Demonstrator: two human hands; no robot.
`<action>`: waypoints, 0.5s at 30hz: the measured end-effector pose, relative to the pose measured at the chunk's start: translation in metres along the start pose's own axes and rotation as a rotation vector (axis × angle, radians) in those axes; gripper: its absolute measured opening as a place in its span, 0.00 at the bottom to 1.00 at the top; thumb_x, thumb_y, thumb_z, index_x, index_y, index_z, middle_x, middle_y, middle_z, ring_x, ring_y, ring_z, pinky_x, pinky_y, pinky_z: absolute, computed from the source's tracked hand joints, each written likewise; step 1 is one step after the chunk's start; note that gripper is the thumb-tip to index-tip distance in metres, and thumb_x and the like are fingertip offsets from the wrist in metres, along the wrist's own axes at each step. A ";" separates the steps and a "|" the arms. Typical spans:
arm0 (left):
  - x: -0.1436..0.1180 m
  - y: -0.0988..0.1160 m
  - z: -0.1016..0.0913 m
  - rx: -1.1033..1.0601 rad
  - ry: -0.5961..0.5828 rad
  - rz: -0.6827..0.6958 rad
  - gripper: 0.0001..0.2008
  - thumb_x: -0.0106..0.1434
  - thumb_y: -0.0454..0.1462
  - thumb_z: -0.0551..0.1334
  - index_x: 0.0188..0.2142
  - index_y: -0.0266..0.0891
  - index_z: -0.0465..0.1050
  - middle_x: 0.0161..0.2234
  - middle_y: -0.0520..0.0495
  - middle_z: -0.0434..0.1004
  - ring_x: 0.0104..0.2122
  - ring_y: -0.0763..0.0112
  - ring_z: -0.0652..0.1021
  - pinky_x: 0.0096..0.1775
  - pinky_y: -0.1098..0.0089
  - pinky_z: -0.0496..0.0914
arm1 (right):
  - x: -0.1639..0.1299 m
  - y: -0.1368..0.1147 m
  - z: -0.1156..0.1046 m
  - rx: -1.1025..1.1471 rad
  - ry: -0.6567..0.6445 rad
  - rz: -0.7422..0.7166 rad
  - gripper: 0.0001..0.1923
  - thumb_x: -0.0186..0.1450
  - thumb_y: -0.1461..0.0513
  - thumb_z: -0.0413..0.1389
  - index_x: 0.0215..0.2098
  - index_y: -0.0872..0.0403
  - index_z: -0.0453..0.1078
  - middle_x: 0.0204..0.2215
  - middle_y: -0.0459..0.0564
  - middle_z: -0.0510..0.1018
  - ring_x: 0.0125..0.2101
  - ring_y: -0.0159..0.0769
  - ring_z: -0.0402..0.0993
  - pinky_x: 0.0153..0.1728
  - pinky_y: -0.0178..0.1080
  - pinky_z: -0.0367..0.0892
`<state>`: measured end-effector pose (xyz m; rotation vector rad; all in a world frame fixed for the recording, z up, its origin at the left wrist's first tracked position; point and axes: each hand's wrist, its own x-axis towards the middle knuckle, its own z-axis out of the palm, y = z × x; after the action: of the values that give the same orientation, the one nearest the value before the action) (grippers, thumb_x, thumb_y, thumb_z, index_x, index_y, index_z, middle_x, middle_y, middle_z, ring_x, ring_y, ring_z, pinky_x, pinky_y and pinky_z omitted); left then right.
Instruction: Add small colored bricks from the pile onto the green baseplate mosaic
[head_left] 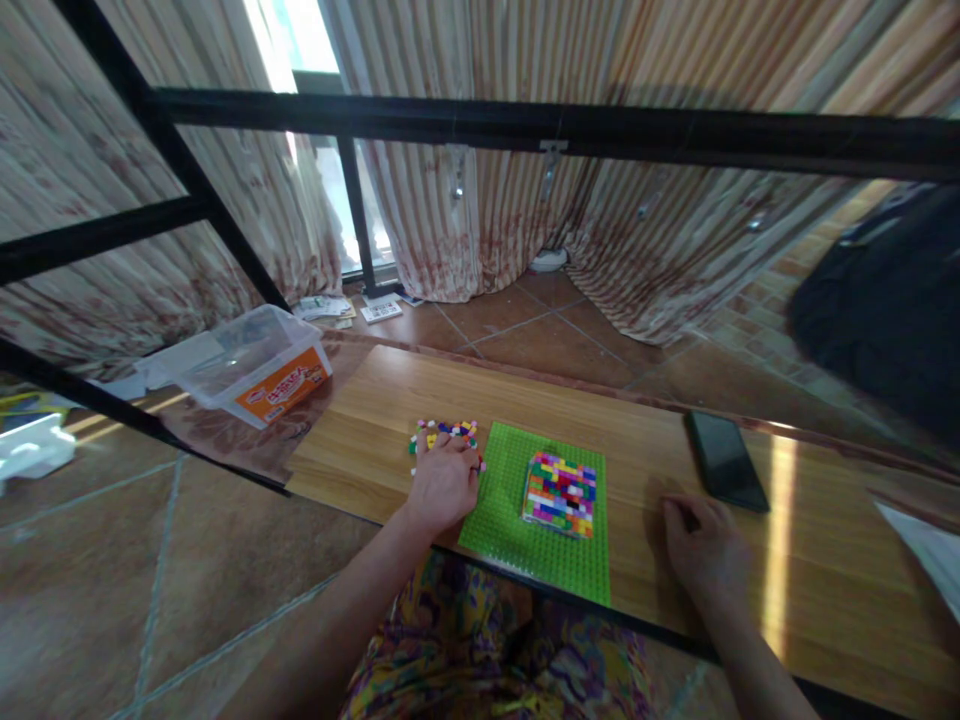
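Note:
My left hand (444, 482) lies over a loose pile of small coloured toy bricks (454, 430), its fingers a little apart and touching them. Part of the pile is hidden beneath this hand. Just to its right is a green studded baseplate (495, 545). A low square block built of many-coloured bricks (561, 494) sits on the baseplate, right of its middle. My right hand (703, 548) rests on the table to the right of the baseplate, fingers curled in, with nothing visible in it.
A dark phone (726, 460) lies beyond my right hand on the wooden table (645, 430). White paper (926, 545) is at the far right. Left of the table stands a clear plastic box (251, 365) with an orange label. Black metal bars (495, 118) run across in front of curtains.

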<state>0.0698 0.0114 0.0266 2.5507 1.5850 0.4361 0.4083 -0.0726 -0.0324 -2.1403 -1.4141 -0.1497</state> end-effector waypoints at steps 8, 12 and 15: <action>0.004 0.001 0.001 0.046 -0.029 -0.002 0.08 0.59 0.34 0.57 0.28 0.41 0.75 0.35 0.44 0.76 0.41 0.57 0.71 0.55 0.44 0.51 | -0.001 -0.001 -0.001 -0.006 -0.010 0.015 0.15 0.61 0.55 0.48 0.34 0.55 0.73 0.36 0.53 0.75 0.30 0.36 0.68 0.30 0.38 0.60; 0.004 0.003 0.002 0.073 -0.014 0.014 0.07 0.61 0.34 0.56 0.31 0.40 0.72 0.37 0.43 0.75 0.41 0.56 0.72 0.53 0.47 0.55 | -0.001 0.000 0.001 -0.012 -0.001 0.010 0.15 0.61 0.55 0.49 0.34 0.55 0.73 0.36 0.53 0.75 0.30 0.36 0.68 0.30 0.38 0.61; 0.002 0.002 -0.001 0.035 -0.024 -0.027 0.08 0.64 0.34 0.53 0.35 0.39 0.70 0.37 0.42 0.75 0.39 0.58 0.73 0.47 0.54 0.63 | 0.000 0.003 0.003 -0.015 0.003 0.000 0.15 0.61 0.54 0.49 0.34 0.54 0.73 0.36 0.53 0.75 0.31 0.37 0.68 0.31 0.38 0.61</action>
<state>0.0719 0.0125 0.0279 2.5465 1.6308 0.3767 0.4098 -0.0724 -0.0357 -2.1516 -1.4156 -0.1635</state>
